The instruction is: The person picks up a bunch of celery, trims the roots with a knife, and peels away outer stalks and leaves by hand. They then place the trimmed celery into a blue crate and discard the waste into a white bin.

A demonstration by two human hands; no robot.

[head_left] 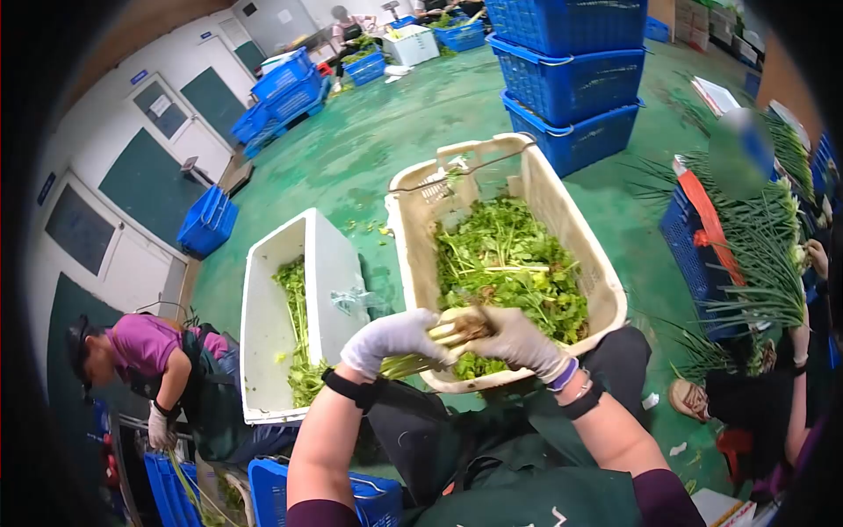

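Observation:
My left hand (399, 341), in a whitish glove, is closed round the stalks of a bunch of celery (444, 332). The brown root end of the bunch points right. My right hand (524, 341), also gloved, has its fingers closed at that root end; whether a small tool is in it too is hidden. Both hands are above the near rim of a cream plastic crate (604, 277), which holds leafy green trimmings (509, 255). To the left of it stands a white foam box (329, 290) with celery stalks (299, 325) inside.
Stacked blue crates (571, 88) stand beyond the cream crate. A co-worker (158, 351) bends over at left. At right, another person's hand (817, 259) is beside spring onions (755, 246) in a blue crate (689, 255). Leaf scraps lie on the green floor (378, 132).

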